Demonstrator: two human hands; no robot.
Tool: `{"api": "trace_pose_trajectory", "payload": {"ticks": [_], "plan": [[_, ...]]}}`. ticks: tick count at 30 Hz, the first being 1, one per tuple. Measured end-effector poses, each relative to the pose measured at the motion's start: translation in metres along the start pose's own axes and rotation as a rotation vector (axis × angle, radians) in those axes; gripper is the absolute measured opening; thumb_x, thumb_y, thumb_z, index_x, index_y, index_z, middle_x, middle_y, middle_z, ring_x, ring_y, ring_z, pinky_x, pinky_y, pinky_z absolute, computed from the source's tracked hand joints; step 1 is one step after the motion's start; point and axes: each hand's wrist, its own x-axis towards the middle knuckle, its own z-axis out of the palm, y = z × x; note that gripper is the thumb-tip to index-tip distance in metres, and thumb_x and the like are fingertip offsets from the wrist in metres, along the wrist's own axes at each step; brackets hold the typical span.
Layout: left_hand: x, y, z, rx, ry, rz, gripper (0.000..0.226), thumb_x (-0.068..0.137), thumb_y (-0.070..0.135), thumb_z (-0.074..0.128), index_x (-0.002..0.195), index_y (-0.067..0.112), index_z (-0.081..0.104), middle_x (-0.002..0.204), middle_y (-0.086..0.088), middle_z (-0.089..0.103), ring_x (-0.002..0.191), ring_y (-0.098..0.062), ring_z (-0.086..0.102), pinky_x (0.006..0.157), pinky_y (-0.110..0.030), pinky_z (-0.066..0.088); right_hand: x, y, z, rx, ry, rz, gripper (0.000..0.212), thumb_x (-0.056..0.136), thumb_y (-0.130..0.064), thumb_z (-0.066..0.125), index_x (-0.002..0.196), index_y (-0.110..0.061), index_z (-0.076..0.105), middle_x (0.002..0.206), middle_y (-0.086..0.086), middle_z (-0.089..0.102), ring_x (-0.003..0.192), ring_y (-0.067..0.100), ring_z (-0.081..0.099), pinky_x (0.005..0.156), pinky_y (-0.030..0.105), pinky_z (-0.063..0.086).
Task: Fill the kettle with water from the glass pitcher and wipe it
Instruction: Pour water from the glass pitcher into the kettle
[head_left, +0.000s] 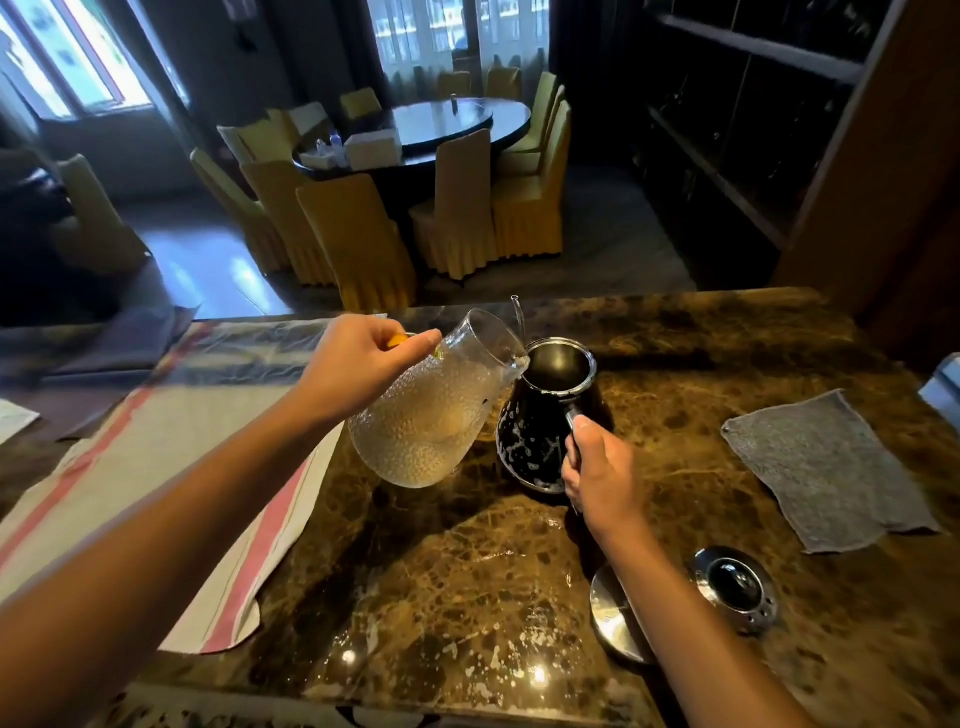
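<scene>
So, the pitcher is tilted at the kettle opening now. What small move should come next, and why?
Probably tip the glass pitcher a little further. Its spout already rests at the rim of the open kettle, water remains in its lower body, and no stream is visible. The left hand holds the pitcher, the right hand steadies the kettle handle, so pouring can go on safely.

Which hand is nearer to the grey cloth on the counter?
Right. The right hand grips the kettle handle, just left of the grey cloth; the left hand holds the pitcher farther left.
</scene>
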Motion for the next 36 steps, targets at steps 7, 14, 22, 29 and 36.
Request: {"api": "trace_pose_trajectory", "payload": {"ticks": [7, 14, 22, 29, 36], "plan": [[0.01, 0.008, 0.002, 0.076, -0.065, 0.003, 0.05, 0.093, 0.046, 0.069, 0.058, 0.011, 0.061, 0.046, 0.006, 0.042, 0.04, -0.005, 0.041, 0.049, -0.023, 0.034, -0.001, -0.001, 0.001, 0.003, 0.013, -0.03, 0.049, 0.093, -0.061, 0.043, 0.057, -0.027, 0.042, 0.05, -0.009, 0.037, 0.046, 0.014, 0.034, 0.051, 0.03, 0.026], [0.02, 0.017, 0.0, 0.14, -0.111, 0.001, 0.051, 0.093, 0.044, 0.07, 0.054, 0.015, 0.055, 0.046, 0.004, 0.042, 0.038, -0.005, 0.04, 0.047, -0.023, 0.034, -0.002, -0.001, 0.001, -0.004, 0.018, -0.031, 0.048, 0.094, -0.059, 0.043, 0.058, -0.027, 0.041, 0.052, -0.007, 0.038, 0.049, 0.016, 0.036, 0.053, 0.032, 0.027], [0.034, 0.033, -0.006, 0.325, -0.206, 0.051, 0.048, 0.093, 0.047, 0.068, 0.062, 0.01, 0.063, 0.051, 0.0, 0.046, 0.046, -0.01, 0.043, 0.044, -0.016, 0.034, -0.004, -0.003, 0.0, 0.044, 0.0, -0.047, 0.045, 0.092, -0.06, 0.045, 0.06, -0.028, 0.041, 0.055, -0.004, 0.037, 0.049, 0.014, 0.033, 0.049, 0.029, 0.026], [0.043, 0.038, -0.01, 0.429, -0.3, 0.064, 0.06, 0.086, 0.063, 0.062, 0.073, 0.005, 0.068, 0.054, -0.001, 0.048, 0.049, -0.011, 0.045, 0.046, -0.019, 0.032, -0.003, -0.006, 0.0, 0.036, -0.006, -0.042, 0.045, 0.092, -0.059, 0.045, 0.059, -0.029, 0.041, 0.055, -0.005, 0.037, 0.048, 0.014, 0.034, 0.049, 0.029, 0.026], [0.05, 0.05, -0.011, 0.508, -0.37, 0.086, 0.054, 0.093, 0.06, 0.057, 0.066, 0.014, 0.06, 0.057, -0.001, 0.052, 0.051, -0.013, 0.048, 0.051, -0.025, 0.036, -0.003, -0.006, -0.001, 0.037, -0.008, -0.021, 0.046, 0.09, -0.06, 0.045, 0.058, -0.027, 0.041, 0.052, -0.007, 0.037, 0.047, 0.014, 0.034, 0.048, 0.03, 0.026]]}}
